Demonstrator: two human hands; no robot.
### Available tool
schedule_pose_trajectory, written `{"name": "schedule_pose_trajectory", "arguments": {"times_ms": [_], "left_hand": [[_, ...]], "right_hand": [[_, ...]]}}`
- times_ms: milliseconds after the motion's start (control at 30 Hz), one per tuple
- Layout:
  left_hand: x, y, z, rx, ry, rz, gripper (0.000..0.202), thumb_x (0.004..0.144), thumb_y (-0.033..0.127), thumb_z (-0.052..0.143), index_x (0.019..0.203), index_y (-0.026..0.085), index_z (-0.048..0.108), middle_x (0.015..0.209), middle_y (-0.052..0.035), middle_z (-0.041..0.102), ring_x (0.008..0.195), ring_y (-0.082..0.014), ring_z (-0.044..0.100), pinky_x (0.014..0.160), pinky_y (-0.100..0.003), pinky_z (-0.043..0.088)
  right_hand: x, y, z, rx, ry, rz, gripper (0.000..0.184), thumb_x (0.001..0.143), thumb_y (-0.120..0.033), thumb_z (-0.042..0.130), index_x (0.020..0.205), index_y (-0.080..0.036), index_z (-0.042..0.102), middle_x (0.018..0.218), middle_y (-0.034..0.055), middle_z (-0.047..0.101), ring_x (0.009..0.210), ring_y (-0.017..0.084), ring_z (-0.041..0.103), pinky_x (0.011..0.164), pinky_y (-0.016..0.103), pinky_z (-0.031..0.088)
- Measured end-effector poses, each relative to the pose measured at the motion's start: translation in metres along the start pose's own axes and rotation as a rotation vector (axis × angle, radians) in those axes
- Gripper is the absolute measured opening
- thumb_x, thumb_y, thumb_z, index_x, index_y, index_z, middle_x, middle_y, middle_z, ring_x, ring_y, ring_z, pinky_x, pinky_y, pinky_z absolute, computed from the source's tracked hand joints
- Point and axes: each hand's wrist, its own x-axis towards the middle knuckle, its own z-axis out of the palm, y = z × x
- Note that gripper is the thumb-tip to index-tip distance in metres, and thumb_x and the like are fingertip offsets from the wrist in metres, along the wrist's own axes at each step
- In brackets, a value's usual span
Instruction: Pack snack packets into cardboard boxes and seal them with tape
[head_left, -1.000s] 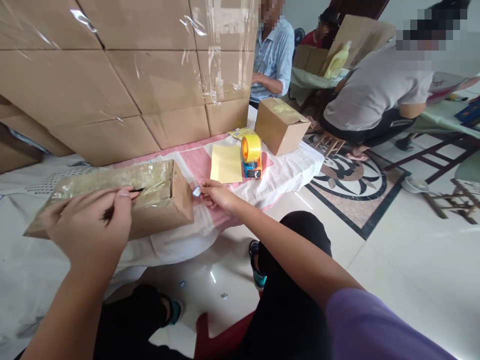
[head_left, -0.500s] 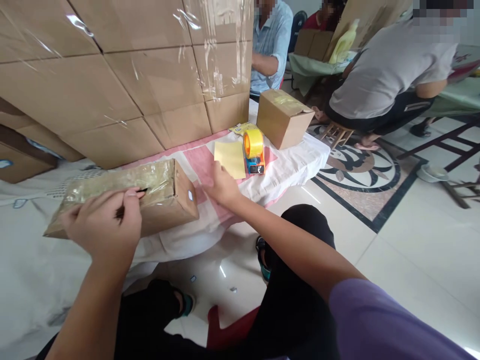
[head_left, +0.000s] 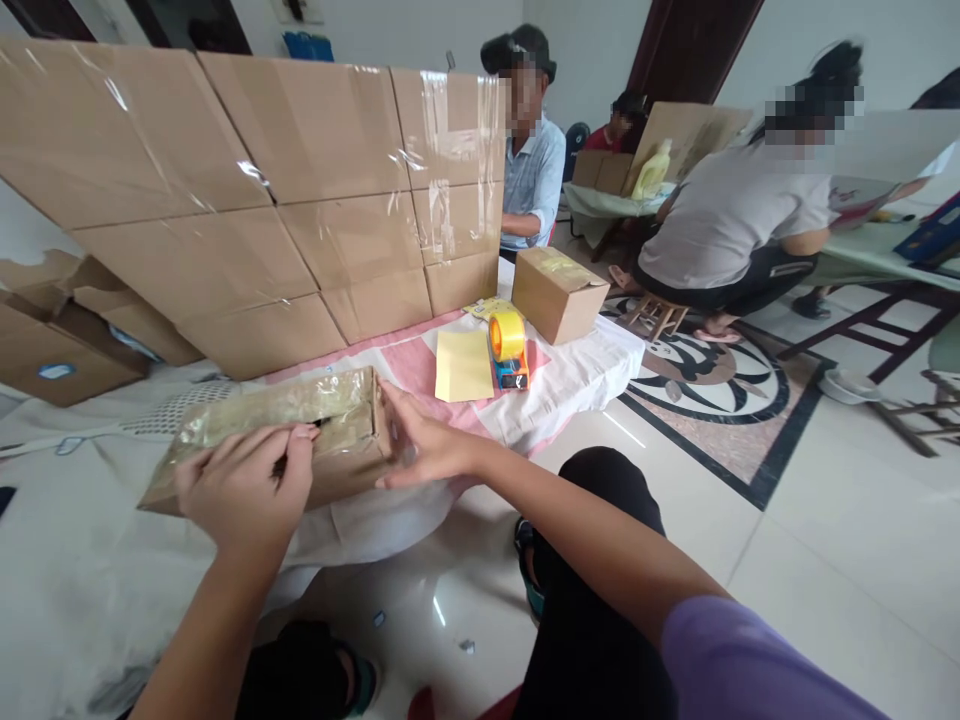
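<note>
A long taped cardboard box (head_left: 349, 478) lies on the cloth-covered table in front of me. My left hand (head_left: 244, 480) is closed over its top, gripping a thin dark tool (head_left: 317, 426) whose tip touches the taped surface. Most of that tool is hidden in the fingers, so its kind cannot be told. My right hand (head_left: 427, 440) holds the box's right end, thumb low and fingers up along the edge. To the right of that hand lie a pale yellow paper pad (head_left: 463, 366) and a tape dispenser (head_left: 511, 375) with a yellow roll.
Stacked, taped cartons (head_left: 300, 240) form a wall at the back of the table. A smaller closed box (head_left: 559, 300) stands near the right end. Open cartons (head_left: 67, 345) are at the left. Other people sit beyond, one on a wooden stool (head_left: 660, 315).
My right hand has moved left from beside the paper pad onto the box's right end. My left hand stays over the box top with the dark tool. The view has tilted up.
</note>
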Motion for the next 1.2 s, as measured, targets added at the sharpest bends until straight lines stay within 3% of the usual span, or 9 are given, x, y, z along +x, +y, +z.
{"name": "schedule_pose_trajectory", "arguments": {"times_ms": [67, 133, 267, 367, 500, 633, 733, 967, 1200], "left_hand": [[-0.001, -0.001, -0.001, -0.038, 0.008, 0.01, 0.016, 0.088, 0.023, 0.059, 0.077, 0.025, 0.071, 0.078, 0.0028, 0.077, 0.077, -0.0188, 0.068, 0.077, -0.035, 0.037], [-0.003, -0.001, -0.003, -0.081, -0.028, 0.001, 0.016, 0.089, 0.022, 0.057, 0.082, 0.026, 0.071, 0.083, 0.0029, 0.078, 0.082, -0.02, 0.069, 0.082, -0.037, 0.039], [-0.004, 0.005, -0.011, -0.152, 0.005, -0.024, 0.018, 0.091, 0.025, 0.053, 0.095, 0.027, 0.071, 0.107, -0.0027, 0.076, 0.1, -0.0267, 0.068, 0.095, -0.049, 0.041], [0.0, 0.014, -0.014, -0.175, 0.16, -0.028, 0.027, 0.088, 0.029, 0.056, 0.111, 0.026, 0.069, 0.127, -0.0109, 0.067, 0.112, -0.034, 0.063, 0.099, -0.057, 0.041], [0.006, 0.034, -0.006, -0.252, 0.233, 0.023, 0.03, 0.086, 0.027, 0.058, 0.113, 0.024, 0.068, 0.126, -0.0149, 0.066, 0.112, -0.036, 0.06, 0.099, -0.057, 0.04], [0.008, 0.059, 0.018, -0.283, 0.091, -0.001, 0.022, 0.09, 0.027, 0.056, 0.107, 0.026, 0.069, 0.12, -0.0121, 0.068, 0.11, -0.0316, 0.06, 0.099, -0.05, 0.038], [0.005, 0.075, 0.039, -0.303, -0.005, 0.028, 0.02, 0.092, 0.026, 0.055, 0.106, 0.026, 0.069, 0.117, -0.0095, 0.069, 0.108, -0.029, 0.061, 0.098, -0.047, 0.037], [-0.001, 0.103, 0.064, -0.348, -0.191, 0.048, 0.023, 0.094, 0.024, 0.052, 0.109, 0.025, 0.068, 0.116, -0.0093, 0.07, 0.111, -0.0285, 0.061, 0.097, -0.044, 0.039], [-0.005, 0.11, 0.094, -0.302, -0.441, -0.019, 0.033, 0.097, 0.034, 0.047, 0.122, 0.029, 0.067, 0.134, -0.0119, 0.063, 0.123, -0.0305, 0.059, 0.098, -0.047, 0.044]], "right_hand": [[0.007, -0.003, 0.005, 0.009, 0.026, 0.01, 0.137, 0.066, -0.047, 0.086, 0.159, -0.027, -0.013, 0.167, 0.0164, 0.004, 0.154, 0.033, 0.013, 0.122, 0.045, 0.023], [0.014, -0.002, 0.009, 0.003, 0.078, 0.016, 0.14, 0.063, -0.047, 0.088, 0.159, -0.028, -0.012, 0.164, 0.017, 0.014, 0.15, 0.033, 0.023, 0.119, 0.044, 0.028], [0.013, 0.0, 0.002, -0.026, 0.194, -0.039, 0.122, 0.06, -0.044, 0.09, 0.158, -0.031, 0.018, 0.146, 0.0129, 0.04, 0.13, 0.032, 0.048, 0.107, 0.043, 0.043], [-0.007, -0.004, -0.026, -0.071, 0.317, -0.086, 0.102, 0.06, -0.038, 0.089, 0.147, -0.027, 0.037, 0.132, 0.0111, 0.048, 0.117, 0.028, 0.054, 0.099, 0.041, 0.048], [-0.056, -0.017, -0.085, -0.165, 0.644, -0.018, 0.092, 0.062, -0.042, 0.084, 0.139, -0.025, 0.037, 0.132, 0.0124, 0.046, 0.114, 0.028, 0.054, 0.09, 0.041, 0.052], [-0.115, -0.029, -0.143, -0.331, 1.093, 0.099, 0.09, 0.067, -0.05, 0.076, 0.139, -0.029, 0.026, 0.141, 0.0146, 0.037, 0.121, 0.03, 0.05, 0.086, 0.042, 0.053], [-0.162, -0.029, -0.17, -0.487, 1.282, 0.208, 0.091, 0.065, -0.053, 0.073, 0.138, -0.029, 0.024, 0.142, 0.0165, 0.033, 0.12, 0.032, 0.051, 0.08, 0.043, 0.053], [-0.246, -0.01, -0.176, -0.569, 1.423, 0.277, 0.083, 0.062, -0.045, 0.073, 0.132, -0.03, 0.032, 0.129, 0.0115, 0.04, 0.108, 0.029, 0.053, 0.07, 0.037, 0.05], [-0.242, 0.028, -0.184, -0.802, 1.333, 0.482, 0.087, 0.057, -0.047, 0.078, 0.132, -0.023, 0.042, 0.118, 0.0109, 0.042, 0.098, 0.029, 0.052, 0.076, 0.044, 0.051]]}}
